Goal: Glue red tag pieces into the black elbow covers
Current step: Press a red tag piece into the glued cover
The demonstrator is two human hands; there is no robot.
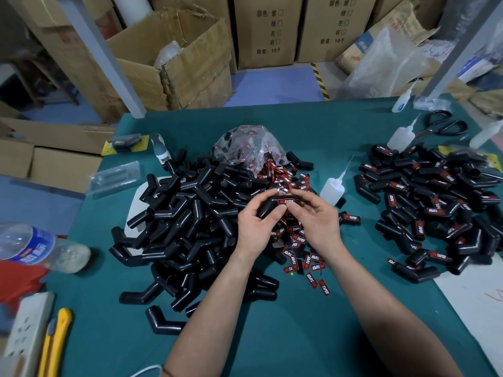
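Pressure should be spread evenly along the red tag [285, 201], which is seated on one arm of a black elbow cover [268, 209] held above the middle of the table [285, 330]. The cover is gripped in the curled fingers of the left hand [254, 229], and its tagged end is pinched by the right hand [317, 221]. The tag is best kept square until the glue is judged set. The glue bottle [331, 189] stands just beside.

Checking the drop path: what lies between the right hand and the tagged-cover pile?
Head view: between right hand and tagged-cover pile, only one tagged piece on green mat.
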